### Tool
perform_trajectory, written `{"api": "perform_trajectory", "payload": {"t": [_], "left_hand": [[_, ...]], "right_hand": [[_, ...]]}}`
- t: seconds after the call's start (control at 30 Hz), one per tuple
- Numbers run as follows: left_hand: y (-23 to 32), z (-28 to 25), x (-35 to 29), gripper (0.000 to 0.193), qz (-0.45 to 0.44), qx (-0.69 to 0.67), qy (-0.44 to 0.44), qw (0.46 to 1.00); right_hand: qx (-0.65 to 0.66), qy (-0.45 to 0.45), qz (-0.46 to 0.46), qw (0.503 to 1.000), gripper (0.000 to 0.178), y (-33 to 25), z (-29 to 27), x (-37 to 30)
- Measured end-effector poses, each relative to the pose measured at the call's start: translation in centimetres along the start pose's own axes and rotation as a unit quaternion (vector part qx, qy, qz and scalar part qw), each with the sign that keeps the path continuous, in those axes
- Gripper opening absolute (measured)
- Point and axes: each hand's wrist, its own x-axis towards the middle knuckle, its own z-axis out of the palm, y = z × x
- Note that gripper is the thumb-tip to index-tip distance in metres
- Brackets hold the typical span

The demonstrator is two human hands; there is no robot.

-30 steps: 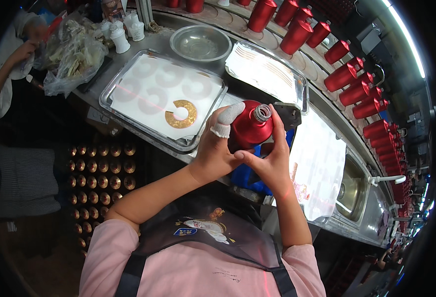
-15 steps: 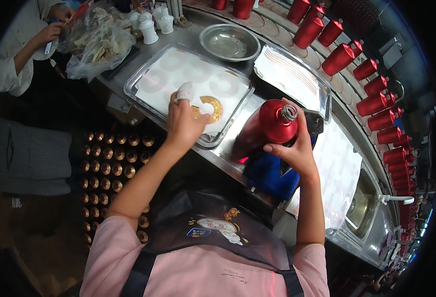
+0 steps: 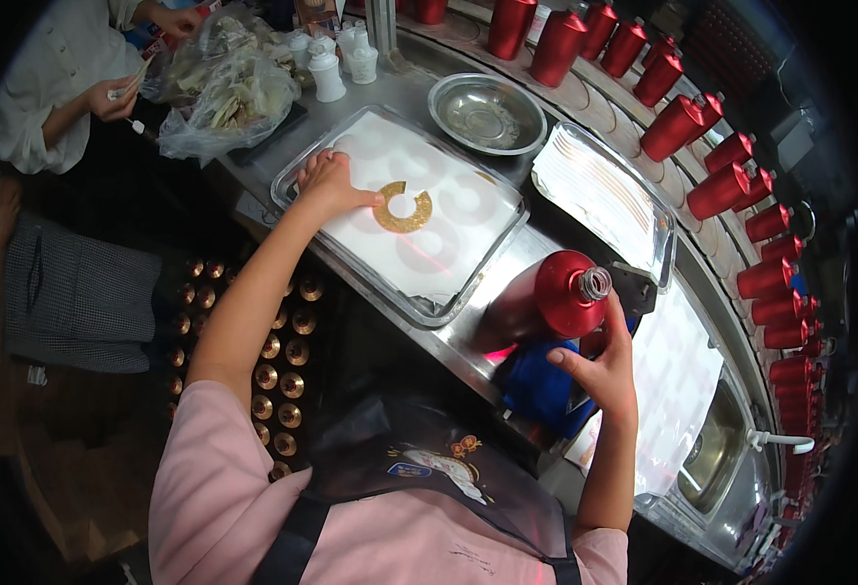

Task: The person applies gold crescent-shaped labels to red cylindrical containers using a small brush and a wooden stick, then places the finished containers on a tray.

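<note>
Flat on the white sheet of a metal tray (image 3: 518, 226) lies a gold C-shaped label (image 3: 404, 216). My left hand (image 3: 327, 187) is open over the tray's left part, its thumb stretched to the label's left edge and its fingers spread near the rim. A red metallic bottle (image 3: 552, 304), uncapped, leans with its mouth toward me and to the right, above a blue support (image 3: 536, 380). Beside its neck is my right hand (image 3: 606, 356), thumb apart from the bottle and fingers along its right side. Some of those fingertips are hidden.
A metal bowl (image 3: 487, 80) and a second tray with striped sheets (image 3: 599, 195) stand beyond. Red bottles (image 3: 680, 125) line a curved conveyor at right. White figurine-shaped bottles (image 3: 326, 78) and a plastic bag (image 3: 234, 107) sit far left, near another person (image 3: 44, 97).
My left hand has moved left from above the label toward the tray rim, leaving the label uncovered. The bottle has come lower and nearer, and my right thumb has come off it.
</note>
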Motion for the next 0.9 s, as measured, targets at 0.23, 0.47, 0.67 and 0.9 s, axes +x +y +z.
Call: {"api": "perform_trajectory", "payload": {"t": [0.23,0.47,0.67,0.9], "left_hand": [[-1.6,1.1,3.5,0.086,0.047,-0.019,0.077,0.996],[-1.4,3.3,6.2,0.052,0.074,-0.077,0.167,0.98],[0.1,3.6,7.5,0.056,0.101,-0.061,0.162,0.98],[-1.1,4.2,6.8,0.08,0.043,0.002,0.209,0.977]], "right_hand": [[-0.045,0.007,0.052,0.998,0.107,0.4,-1.2,-1.3],[-0.025,0.012,0.022,0.999,0.098,2.6,-1.4,-1.5],[-0.025,0.021,-0.02,0.999,0.094,3.8,-2.1,-2.2],[-0.035,0.018,0.022,0.999,0.091,3.9,-3.8,-3.8]]}}
